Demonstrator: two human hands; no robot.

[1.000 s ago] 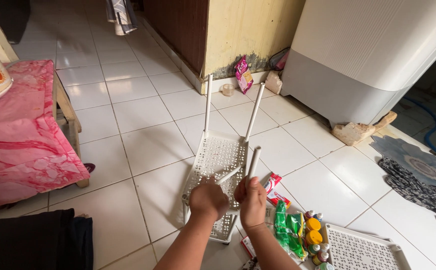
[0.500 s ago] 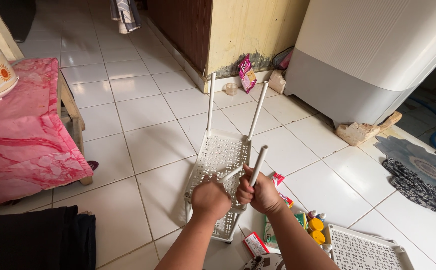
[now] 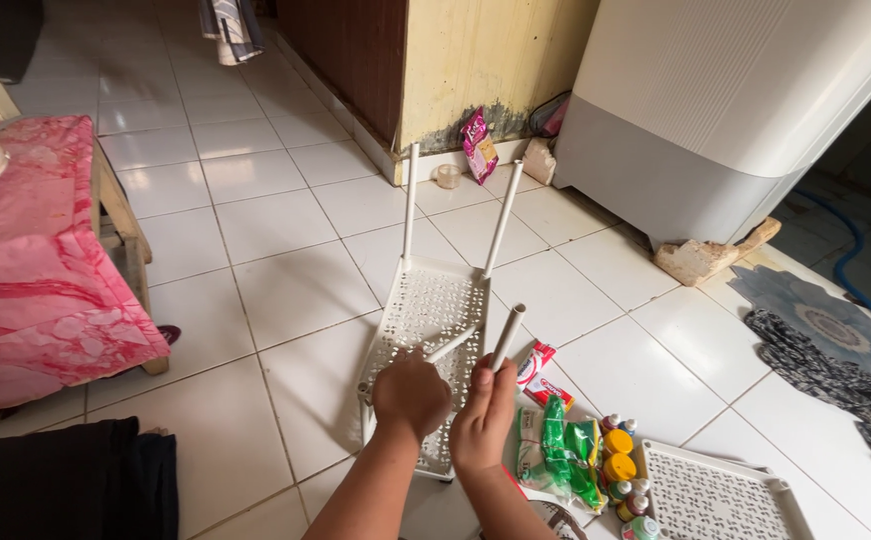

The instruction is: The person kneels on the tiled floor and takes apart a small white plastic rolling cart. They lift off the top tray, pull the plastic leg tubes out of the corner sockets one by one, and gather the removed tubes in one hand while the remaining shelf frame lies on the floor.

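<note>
A white perforated plastic shelf panel (image 3: pixel 424 330) lies on the tiled floor with two white tubes (image 3: pixel 411 200) standing up from its far corners. My left hand (image 3: pixel 411 397) presses down on the panel's near part, fingers curled. My right hand (image 3: pixel 483 425) grips a third white tube (image 3: pixel 509 335) that stands tilted at the panel's near right edge. A thinner white tube (image 3: pixel 451 346) lies across the panel between my hands.
Packets and small bottles (image 3: pixel 581 455) lie right of my right hand, beside a second perforated panel (image 3: pixel 721 495). A white appliance (image 3: pixel 736 110) stands at the back right, a pink-covered table (image 3: pixel 26 260) at left, dark cloth (image 3: pixel 56 480) at bottom left.
My right hand lifted the white tube from lying on the panel to nearly upright at the panel's near right edge. My left hand stayed on the panel.
</note>
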